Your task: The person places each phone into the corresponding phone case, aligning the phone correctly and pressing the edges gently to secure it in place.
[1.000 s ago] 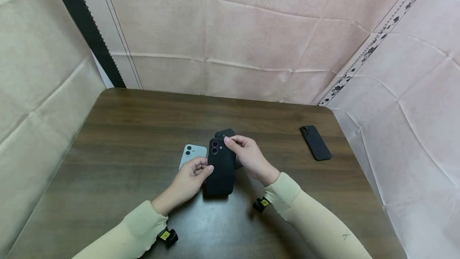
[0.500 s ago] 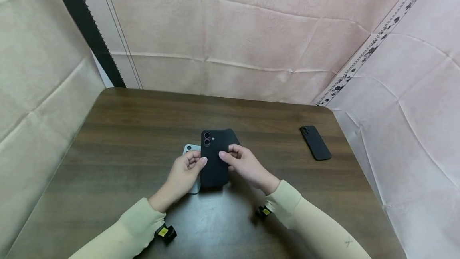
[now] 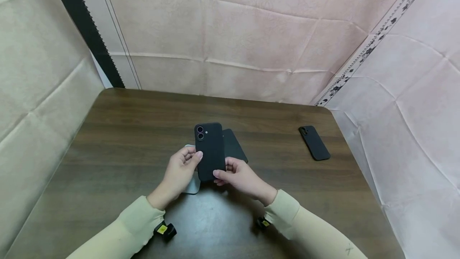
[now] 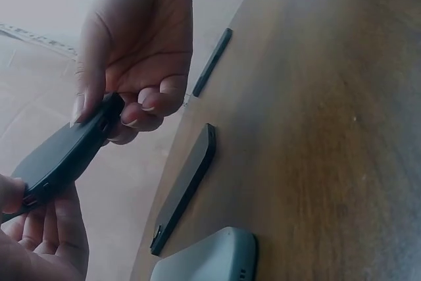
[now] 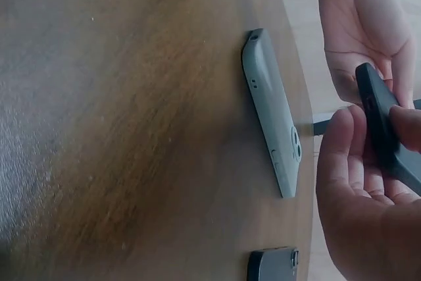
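Observation:
A phone in a black case (image 3: 211,149), its two camera lenses at the upper left, is held up over the table by both hands. My left hand (image 3: 179,171) pinches its left edge, thumb on the back. The right hand (image 3: 242,179) grips the lower right corner between thumb and fingers. In the left wrist view this phone (image 4: 66,153) shows edge-on and tilted, clear of the tabletop. Beneath and to its left lies a light blue phone (image 5: 273,110), mostly hidden in the head view. Behind it on the right lies a dark phone (image 3: 234,147), partly covered.
Another black phone (image 3: 314,143) lies toward the right side of the brown wooden table (image 3: 143,119). Pale cloth (image 3: 230,39) hangs around the table's back and sides. Each wrist carries a small black camera, one seen below the left sleeve (image 3: 140,219).
The held phone has moved left and up, away from the dark phone behind, now more exposed. My right hand has slid from its upper right corner down to the lower right one.

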{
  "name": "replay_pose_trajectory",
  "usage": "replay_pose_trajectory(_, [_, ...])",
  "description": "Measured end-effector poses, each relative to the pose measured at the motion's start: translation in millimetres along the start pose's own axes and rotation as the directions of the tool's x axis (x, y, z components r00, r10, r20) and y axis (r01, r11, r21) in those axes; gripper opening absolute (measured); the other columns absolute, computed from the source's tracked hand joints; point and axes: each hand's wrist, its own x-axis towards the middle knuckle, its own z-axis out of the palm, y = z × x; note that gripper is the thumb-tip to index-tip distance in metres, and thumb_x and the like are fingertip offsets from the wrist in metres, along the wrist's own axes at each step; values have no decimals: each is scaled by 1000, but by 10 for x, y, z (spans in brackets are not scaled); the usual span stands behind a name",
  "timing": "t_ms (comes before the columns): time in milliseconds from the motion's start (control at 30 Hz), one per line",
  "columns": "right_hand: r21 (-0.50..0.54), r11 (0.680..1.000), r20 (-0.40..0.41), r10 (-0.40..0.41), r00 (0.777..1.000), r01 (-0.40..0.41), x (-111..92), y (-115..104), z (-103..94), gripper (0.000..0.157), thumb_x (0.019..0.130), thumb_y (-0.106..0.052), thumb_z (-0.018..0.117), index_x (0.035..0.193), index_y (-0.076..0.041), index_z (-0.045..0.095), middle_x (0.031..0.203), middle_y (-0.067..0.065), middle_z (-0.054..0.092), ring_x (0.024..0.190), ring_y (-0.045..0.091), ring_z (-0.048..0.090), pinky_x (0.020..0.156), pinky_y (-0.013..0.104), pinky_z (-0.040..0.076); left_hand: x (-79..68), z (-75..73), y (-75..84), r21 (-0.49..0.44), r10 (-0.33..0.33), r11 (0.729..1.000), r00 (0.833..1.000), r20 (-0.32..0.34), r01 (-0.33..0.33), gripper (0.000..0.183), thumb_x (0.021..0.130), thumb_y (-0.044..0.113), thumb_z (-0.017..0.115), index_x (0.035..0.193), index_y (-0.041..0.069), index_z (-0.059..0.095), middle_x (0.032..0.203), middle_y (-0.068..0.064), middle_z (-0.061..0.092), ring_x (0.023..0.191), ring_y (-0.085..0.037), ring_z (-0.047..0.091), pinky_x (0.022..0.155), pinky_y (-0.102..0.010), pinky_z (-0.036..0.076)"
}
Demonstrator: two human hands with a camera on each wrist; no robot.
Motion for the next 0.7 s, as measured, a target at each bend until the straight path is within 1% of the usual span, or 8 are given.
replay_pose_trajectory(67, [4, 1000, 5, -1, 1000, 1, -1, 6, 8, 28, 92, -17, 68, 112, 1, 59, 100, 21, 69, 96, 51, 61, 84, 54, 51, 0, -6, 4, -6, -1, 1000, 1000, 2, 1, 25, 98, 17, 60, 109, -5, 60, 102, -19, 68, 88, -18, 67, 75, -28, 56])
replay_pose_trajectory(200, [-6, 1000, 15, -13, 1000, 13, -3, -4, 11, 26, 93, -17, 67, 111, 1, 60, 99, 17, 70, 96, 50, 62, 84, 54, 51, -2, -12, 12, -27, -14, 1000, 1000, 8, 14, 24, 98, 16, 59, 109, -5, 60, 103, -20, 68, 89, -18, 67, 76, -29, 56])
replay_pose_trajectory(333, [-24, 999, 33, -28, 999, 29, -15, -25, 8, 23, 93, -16, 66, 107, 1, 60, 99, 14, 71, 95, 49, 63, 84, 53, 51, 9, -11, 8, -34, -46, 998, 999, 10, 46, 25, 98, 16, 59, 111, -6, 60, 105, -20, 68, 87, -18, 67, 74, -29, 56])
replay_pose_trajectory(533, [-36, 998, 27, -46, 999, 47, -32, -45, 10, 19, 93, -13, 66, 103, 2, 59, 98, 13, 71, 94, 49, 63, 81, 49, 54, 35, -20, -17, -13, -81, 997, 997, 17, 81, 27, 99, 19, 58, 114, -3, 61, 103, -17, 69, 84, -18, 66, 73, -28, 55])
replay_pose_trajectory(700, [-25, 999, 55, -42, 998, 43, -24, -48, 19, 24, 92, -13, 67, 109, 1, 59, 102, 14, 70, 96, 50, 62, 82, 45, 54, 50, -41, -41, 16, -112, 994, 994, -6, 112, 28, 99, 22, 59, 114, 0, 62, 102, -14, 70, 83, -19, 65, 72, -28, 54])
